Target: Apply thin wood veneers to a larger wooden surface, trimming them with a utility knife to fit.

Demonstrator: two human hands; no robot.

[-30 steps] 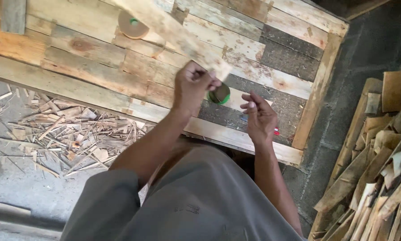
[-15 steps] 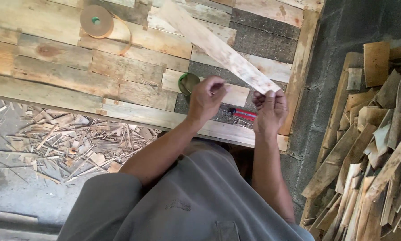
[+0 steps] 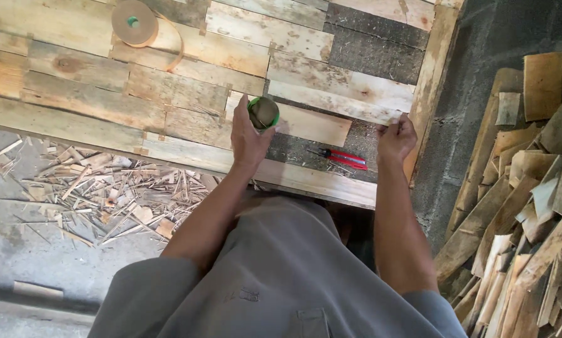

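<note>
The left hand (image 3: 248, 134) is wrapped around a small green-rimmed can (image 3: 263, 113). The right hand (image 3: 395, 139) pinches the end of a pale wood strip (image 3: 331, 102). Many boards are already laid; dark gaps remain between both hands.

— Where is there room on the tabletop (image 3: 74, 87)?

— Left of the left hand (image 3: 248, 136) the planks lie bare, up to the tape roll (image 3: 134, 22) at the far left.

— And between the hands?

— The red-handled cutter (image 3: 345, 159) lies there, near the right hand (image 3: 396, 139); the short plank (image 3: 312, 125) sits just beyond it.

— Further right?

— The raised frame board (image 3: 432, 75), then the stacked offcuts (image 3: 531, 188), block that side.
</note>
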